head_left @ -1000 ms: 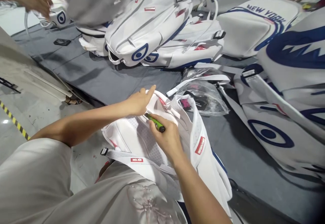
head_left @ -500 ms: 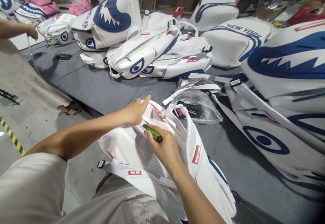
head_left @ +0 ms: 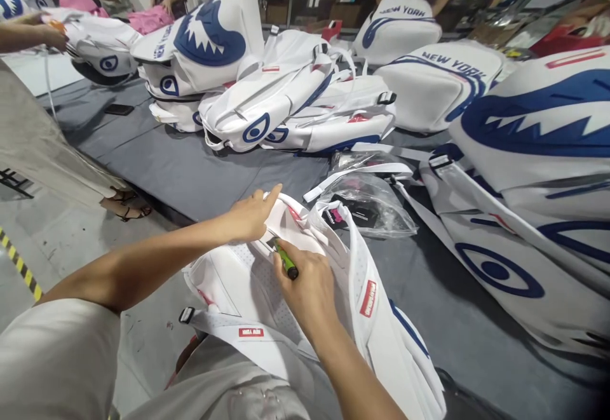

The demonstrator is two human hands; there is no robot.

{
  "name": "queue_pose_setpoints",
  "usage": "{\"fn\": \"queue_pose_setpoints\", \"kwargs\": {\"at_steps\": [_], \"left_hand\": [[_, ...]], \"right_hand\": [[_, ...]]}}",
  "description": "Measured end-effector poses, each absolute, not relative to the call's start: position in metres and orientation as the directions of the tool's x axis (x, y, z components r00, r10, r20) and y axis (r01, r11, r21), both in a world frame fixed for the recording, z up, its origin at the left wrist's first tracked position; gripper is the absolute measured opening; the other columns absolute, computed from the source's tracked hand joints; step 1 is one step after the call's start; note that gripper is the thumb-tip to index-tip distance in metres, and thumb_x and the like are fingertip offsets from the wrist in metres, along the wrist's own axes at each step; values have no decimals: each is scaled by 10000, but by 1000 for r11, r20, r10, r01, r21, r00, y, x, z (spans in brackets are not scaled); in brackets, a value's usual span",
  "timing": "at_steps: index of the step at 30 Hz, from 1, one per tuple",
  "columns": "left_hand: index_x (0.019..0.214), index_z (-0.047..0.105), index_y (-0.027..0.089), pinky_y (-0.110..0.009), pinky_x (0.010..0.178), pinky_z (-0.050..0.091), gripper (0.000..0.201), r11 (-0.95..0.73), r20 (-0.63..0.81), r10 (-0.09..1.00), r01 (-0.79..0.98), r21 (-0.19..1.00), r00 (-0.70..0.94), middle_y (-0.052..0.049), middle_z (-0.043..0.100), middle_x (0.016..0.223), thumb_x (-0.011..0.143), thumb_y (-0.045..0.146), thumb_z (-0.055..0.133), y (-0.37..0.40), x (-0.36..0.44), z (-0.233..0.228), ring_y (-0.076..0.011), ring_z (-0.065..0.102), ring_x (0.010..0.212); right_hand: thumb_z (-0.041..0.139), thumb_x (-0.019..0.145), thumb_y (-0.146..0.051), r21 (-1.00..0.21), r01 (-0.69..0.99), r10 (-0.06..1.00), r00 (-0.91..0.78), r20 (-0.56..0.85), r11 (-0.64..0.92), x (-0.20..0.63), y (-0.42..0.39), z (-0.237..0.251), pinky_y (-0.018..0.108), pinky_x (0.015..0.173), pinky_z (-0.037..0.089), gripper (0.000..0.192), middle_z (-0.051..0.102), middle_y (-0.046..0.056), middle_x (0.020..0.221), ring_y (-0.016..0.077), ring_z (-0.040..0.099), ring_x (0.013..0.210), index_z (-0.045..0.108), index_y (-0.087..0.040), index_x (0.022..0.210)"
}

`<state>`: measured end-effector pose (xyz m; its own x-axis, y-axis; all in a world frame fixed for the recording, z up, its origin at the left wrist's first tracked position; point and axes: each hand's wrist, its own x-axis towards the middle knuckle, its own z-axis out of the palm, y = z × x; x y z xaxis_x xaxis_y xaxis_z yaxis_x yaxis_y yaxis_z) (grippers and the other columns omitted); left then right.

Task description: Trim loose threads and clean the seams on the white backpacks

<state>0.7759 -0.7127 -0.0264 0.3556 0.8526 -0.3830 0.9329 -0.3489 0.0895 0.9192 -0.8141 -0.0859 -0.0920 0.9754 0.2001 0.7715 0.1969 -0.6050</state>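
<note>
I see my left hand [head_left: 248, 216] resting on the top edge of a white backpack [head_left: 248, 274] on my lap, fingers [head_left: 269, 196] pressed together and pointing toward 1 o'clock, pinning the fabric flat. My right hand [head_left: 307, 286] sits just at 4 o'clock from the left one, its fingers curled around a green-barrelled tool [head_left: 286, 259], black cap end toward me, tip touching the backpack's mesh back panel just below the left hand's fingers. The tool lies between both hands, tilted toward 11 o'clock. A white strap [head_left: 267, 344] with a small red label crosses the backpack at 6 o'clock.

Beyond it, a grey-covered table [head_left: 190, 172] runs from 10 to 4 o'clock. A clear plastic bag [head_left: 372, 204] with dark tags lies at 2 o'clock, just beside the backpack. A pile of white backpacks with blue eye prints [head_left: 286, 108] fills 12 o'clock; larger ones marked NEW YORK [head_left: 443, 83] sit at 1 to 3 o'clock. Another person's hand [head_left: 47, 35] works at 10 o'clock. Concrete floor [head_left: 57, 242] with a yellow-black stripe at 8 o'clock.
</note>
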Motion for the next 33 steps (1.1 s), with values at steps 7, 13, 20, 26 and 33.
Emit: {"fn": "queue_pose_setpoints", "kwargs": {"at_steps": [7, 13, 20, 26, 33], "left_hand": [[1608, -40, 201, -400, 925, 501, 967, -361, -349, 861, 928, 92, 370, -207, 478, 1382, 848, 171, 558, -711, 773, -34, -326, 615, 1177], [1608, -25, 187, -394, 911, 508, 967, -372, -357, 852, 923, 101, 383, -217, 484, 1373, 842, 169, 565, -710, 771, -35, -332, 617, 1176], [1611, -23, 184, -408, 960, 503, 978, -320, -375, 867, 944, 85, 328, -226, 460, 1418, 841, 160, 579, -711, 778, -29, -341, 591, 1233], [1615, -23, 175, -411, 959, 511, 1012, -325, -403, 844, 935, 143, 355, -233, 453, 1436, 820, 177, 602, -709, 779, -25, -352, 580, 1254], [1618, -19, 153, -418, 953, 516, 1043, -320, -381, 853, 934, 158, 357, -254, 459, 1428, 801, 176, 630, -708, 778, -29, -368, 585, 1247]], "right_hand": [[523, 934, -321, -611, 763, 972, -93, 216, 209, 921, -814, -91, 349, 768, 470, 319, 757, 48, 786, 223, 689, 734, 746, -189, 1120], [536, 924, -310, -679, 700, 974, -121, 193, 222, 920, -812, -88, 326, 753, 487, 313, 763, 40, 806, 216, 695, 757, 747, -209, 1132], [536, 911, -318, -727, 646, 972, -137, 190, 233, 922, -806, -87, 323, 721, 513, 315, 772, 43, 814, 222, 707, 732, 761, -217, 1107], [480, 937, -348, -641, 701, 941, -131, 313, 311, 925, -798, -96, 320, 603, 501, 363, 748, 60, 722, 226, 688, 621, 772, -195, 1088], [507, 928, -382, -623, 712, 939, -165, 301, 324, 932, -793, -102, 336, 567, 510, 345, 749, 53, 706, 249, 697, 608, 777, -223, 1073]]}}
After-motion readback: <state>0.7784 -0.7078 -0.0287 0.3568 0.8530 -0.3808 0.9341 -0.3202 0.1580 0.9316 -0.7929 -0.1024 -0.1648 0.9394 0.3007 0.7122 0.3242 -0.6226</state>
